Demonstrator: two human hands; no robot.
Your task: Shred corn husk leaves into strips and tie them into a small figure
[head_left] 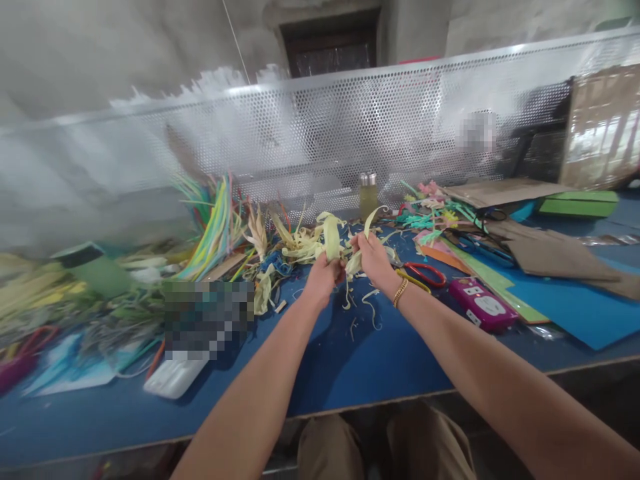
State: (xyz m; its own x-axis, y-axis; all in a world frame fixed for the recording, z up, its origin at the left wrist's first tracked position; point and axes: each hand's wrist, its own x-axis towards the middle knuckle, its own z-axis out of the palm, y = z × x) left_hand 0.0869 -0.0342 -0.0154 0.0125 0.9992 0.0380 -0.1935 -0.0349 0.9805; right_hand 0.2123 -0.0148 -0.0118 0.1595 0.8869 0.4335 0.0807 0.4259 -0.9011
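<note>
Pale yellow-green corn husk [331, 235] stands up from my left hand [326, 277], whose fingers are closed round its lower end. Just to the right, my right hand [371, 259] pinches a narrow curling strip of husk [373, 219]. Both hands are close together above the blue table. Behind them lies a heap of loose husk pieces [303, 247]. Thin curled shreds [370, 310] are scattered on the table below my hands. Red-handled scissors [426, 273] lie beside my right wrist, which wears a gold bracelet.
A purple box-shaped thing [483, 305] and blue paper sheets [575, 307] lie to the right. Left are bundled coloured strips [215, 227] and a white object [175, 373] partly pixelated. A jar [369, 195] stands behind, before a perforated metal panel [350, 120].
</note>
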